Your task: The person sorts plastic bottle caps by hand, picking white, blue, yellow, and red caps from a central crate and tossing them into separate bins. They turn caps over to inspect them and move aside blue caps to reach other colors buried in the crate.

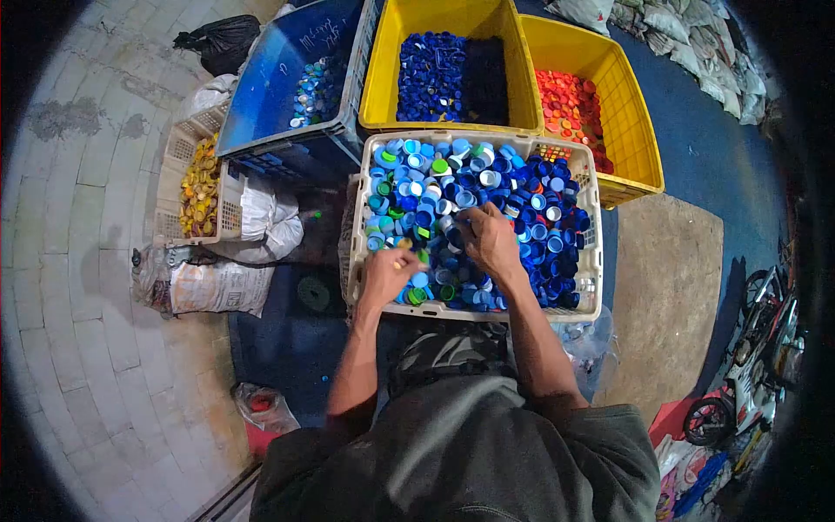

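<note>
A white plastic crate full of bottle caps stands before me. Light blue, white and some green caps lie mostly on its left, dark blue ones mostly on its right. My left hand is over the crate's left front part, slightly blurred, its fingers curled together just above the caps; what they hold I cannot make out. My right hand reaches to the middle of the pile. Its fingers are bent down and drawn together among the caps, and their tips are partly hidden.
Behind the crate stand a blue bin with pale caps, a yellow bin with dark blue caps and another yellow bin with red-orange caps. Left are a basket of yellow caps and sacks. A motorcycle stands right.
</note>
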`<state>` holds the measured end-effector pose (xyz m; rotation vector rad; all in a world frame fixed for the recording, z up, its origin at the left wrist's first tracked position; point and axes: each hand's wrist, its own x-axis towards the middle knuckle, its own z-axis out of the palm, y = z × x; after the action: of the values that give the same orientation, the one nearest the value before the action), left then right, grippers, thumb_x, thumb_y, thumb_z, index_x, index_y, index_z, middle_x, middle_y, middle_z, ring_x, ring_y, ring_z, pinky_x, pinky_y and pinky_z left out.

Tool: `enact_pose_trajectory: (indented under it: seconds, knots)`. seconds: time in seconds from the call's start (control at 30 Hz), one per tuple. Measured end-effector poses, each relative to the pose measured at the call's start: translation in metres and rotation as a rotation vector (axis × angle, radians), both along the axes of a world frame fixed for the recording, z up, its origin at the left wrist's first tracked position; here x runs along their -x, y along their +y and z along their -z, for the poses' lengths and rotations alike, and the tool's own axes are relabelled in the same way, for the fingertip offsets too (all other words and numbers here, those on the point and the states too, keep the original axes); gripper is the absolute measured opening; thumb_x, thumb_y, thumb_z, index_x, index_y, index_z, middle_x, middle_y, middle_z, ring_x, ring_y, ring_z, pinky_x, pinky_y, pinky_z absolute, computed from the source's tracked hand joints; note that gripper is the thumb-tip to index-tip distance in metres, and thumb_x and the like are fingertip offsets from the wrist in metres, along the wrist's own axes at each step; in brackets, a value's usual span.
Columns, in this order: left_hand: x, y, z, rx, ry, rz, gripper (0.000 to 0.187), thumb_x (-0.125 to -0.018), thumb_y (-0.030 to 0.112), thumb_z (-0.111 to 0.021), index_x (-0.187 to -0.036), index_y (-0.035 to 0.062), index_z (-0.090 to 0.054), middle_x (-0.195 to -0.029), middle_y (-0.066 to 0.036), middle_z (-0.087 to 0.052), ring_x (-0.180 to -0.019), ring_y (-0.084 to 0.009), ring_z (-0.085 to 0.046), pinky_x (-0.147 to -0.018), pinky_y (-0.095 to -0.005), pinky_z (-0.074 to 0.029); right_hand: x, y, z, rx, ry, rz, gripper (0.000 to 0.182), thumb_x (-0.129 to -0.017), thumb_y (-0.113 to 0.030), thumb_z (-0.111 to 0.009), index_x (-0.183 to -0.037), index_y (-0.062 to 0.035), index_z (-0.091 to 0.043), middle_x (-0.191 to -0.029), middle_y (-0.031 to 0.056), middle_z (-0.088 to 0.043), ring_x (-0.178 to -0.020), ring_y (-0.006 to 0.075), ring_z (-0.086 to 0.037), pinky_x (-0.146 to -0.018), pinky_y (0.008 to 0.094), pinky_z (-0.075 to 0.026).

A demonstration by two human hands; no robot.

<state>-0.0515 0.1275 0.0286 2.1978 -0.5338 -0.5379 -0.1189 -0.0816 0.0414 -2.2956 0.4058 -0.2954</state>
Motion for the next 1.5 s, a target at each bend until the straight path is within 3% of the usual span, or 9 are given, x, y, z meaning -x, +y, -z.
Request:
enact_pose_trajectory:
  seconds: [0.1, 0.27, 0.77, 0.97, 1.0, 1.1, 1.13, 1.37, 1.5]
  knots:
    - [0.002, -0.001, -0.035, -0.316, 0.067, 0.059, 0.030, -0.072, 0.032, -0.080, -0.081, 0.0050, -0.070, -0.067, -0.010, -0.066, -0.062, -0.0211, -0.064, -0.058, -0.0336, -0.047, 0.001, 0.009, 0.000, -0.016, 0.010, -0.006, 0.015, -0.081, -0.010, -0.066, -0.095, -0.0053, -0.068, -0.086, 0.0170, -0.057, -0.073, 0.0333, -0.060, -0.065, 0.0422, -0.047]
    - [-0.008, 0.000, -0.013, -0.313, -0.250, 0.019, 0.022, -0.080, 0.028, -0.070, -0.095, 0.0114, -0.071, -0.073, -0.017, -0.066, -0.073, -0.0346, -0.066, -0.065, -0.0435, -0.051, 0.001, 0.008, 0.006, 0.011, 0.013, 0.027, 0.014, -0.082, -0.012, -0.065, -0.093, -0.0051, -0.067, -0.086, 0.0169, -0.058, -0.073, 0.0347, -0.061, -0.065, 0.0434, -0.048]
    - [-0.019, -0.007, 0.003, -0.369, -0.350, 0.167, 0.015, -0.087, 0.019, -0.060, -0.092, 0.0081, -0.068, -0.090, -0.012, -0.067, -0.084, -0.0341, -0.064, -0.071, -0.0438, -0.050, -0.099, -0.022, 0.044, 0.236, 0.092, -0.028, 0.018, -0.080, -0.022, -0.061, -0.086, -0.0054, -0.068, -0.088, 0.0218, -0.064, -0.083, 0.0399, -0.064, -0.071, 0.0487, -0.052]
    - [-0.025, 0.012, 0.017, 0.127, -0.306, -0.035, 0.020, -0.087, 0.020, -0.062, -0.086, -0.0002, -0.063, -0.084, -0.015, -0.063, -0.074, -0.0285, -0.063, -0.069, -0.0392, -0.049, -0.120, 0.006, 0.035, 0.326, 0.322, 0.082, 0.022, -0.084, -0.015, -0.051, -0.085, -0.0047, -0.070, -0.087, 0.0184, -0.068, -0.081, 0.0362, -0.068, -0.068, 0.0450, -0.056]
    - [-0.031, 0.013, 0.020, 0.291, -0.395, -0.012, 0.022, -0.091, 0.020, -0.057, -0.091, -0.0012, -0.062, -0.086, -0.012, -0.063, -0.063, -0.0180, -0.058, -0.057, -0.0302, -0.047, -0.120, 0.008, 0.033, 0.335, 0.324, 0.088, 0.022, -0.084, -0.015, -0.050, -0.085, -0.0052, -0.070, -0.088, 0.0181, -0.069, -0.081, 0.0360, -0.069, -0.067, 0.0450, -0.056]
    - [-0.023, 0.028, 0.011, 0.866, 0.766, -0.311, 0.020, -0.095, 0.019, -0.051, -0.097, 0.0011, -0.060, -0.088, -0.010, -0.063, -0.055, -0.0100, -0.050, -0.046, -0.0212, -0.038, -0.120, 0.007, 0.038, 0.316, 0.301, 0.093, 0.023, -0.086, -0.015, -0.049, -0.083, -0.0043, -0.069, -0.087, 0.0197, -0.068, -0.080, 0.0366, -0.068, -0.064, 0.0458, -0.055]
    - [-0.019, 0.022, -0.004, 0.918, 0.828, -0.386, 0.012, -0.095, 0.020, -0.052, -0.099, 0.0100, -0.057, -0.092, -0.008, -0.063, -0.047, -0.0065, -0.041, -0.039, -0.0171, -0.028, -0.118, 0.004, 0.039, 0.305, 0.289, 0.068, 0.023, -0.086, -0.015, -0.049, -0.083, -0.0040, -0.069, -0.086, 0.0201, -0.068, -0.079, 0.0368, -0.068, -0.064, 0.0461, -0.055]
    - [-0.018, 0.025, 0.013, 1.310, 1.233, -0.411, 0.012, -0.088, 0.020, -0.052, -0.092, 0.0103, -0.057, -0.074, -0.006, -0.058, -0.047, -0.0102, -0.044, -0.038, -0.0211, -0.029, -0.078, -0.018, 0.034, -0.024, 0.085, 0.034, 0.022, -0.081, -0.023, -0.059, -0.087, -0.0036, -0.068, -0.087, 0.0265, -0.065, -0.078, 0.0444, -0.064, -0.067, 0.0493, -0.052]
    - [-0.008, -0.006, -0.009, 0.811, 0.976, -0.438, 0.023, -0.092, 0.033, -0.060, -0.088, 0.0104, -0.058, -0.059, 0.002, -0.048, -0.042, -0.0056, -0.038, -0.036, -0.0188, -0.025, -0.024, -0.003, 0.007, -0.754, -0.110, -0.075, 0.016, -0.081, -0.010, -0.070, -0.091, 0.0009, -0.066, -0.084, 0.0109, -0.069, -0.072, 0.0187, -0.064, -0.066, 0.0303, -0.051]
